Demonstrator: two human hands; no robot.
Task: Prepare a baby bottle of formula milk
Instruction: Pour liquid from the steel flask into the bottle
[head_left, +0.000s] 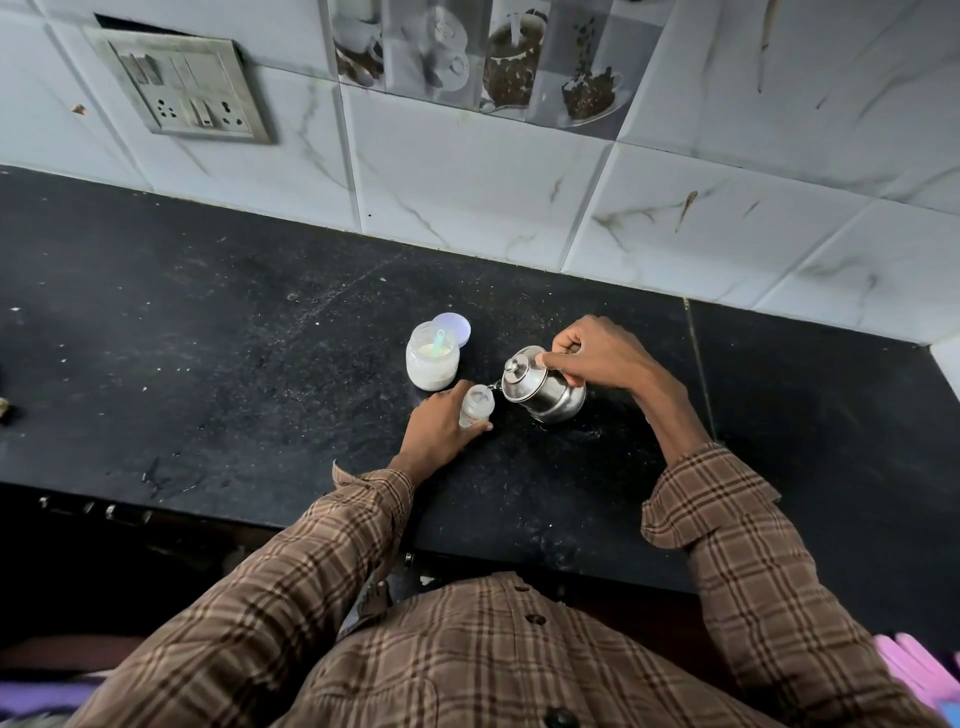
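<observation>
L hand (439, 428) fingers curl round the small clear plastic baby bottle (476, 407), upright on the black speckled stone counter (208, 364). R hand (597, 353) fingers clamp the handle of a rounded shiny steel kettle (543, 387), tilted w/ spout at the bottle mouth. Just behind: squat translucent jar (432, 361) of white powder w/ pale green scoop (439, 340) inside, round lid (457, 327) behind it. Plaid woven sleeves; marbled glossy wall tiles (493, 182).
</observation>
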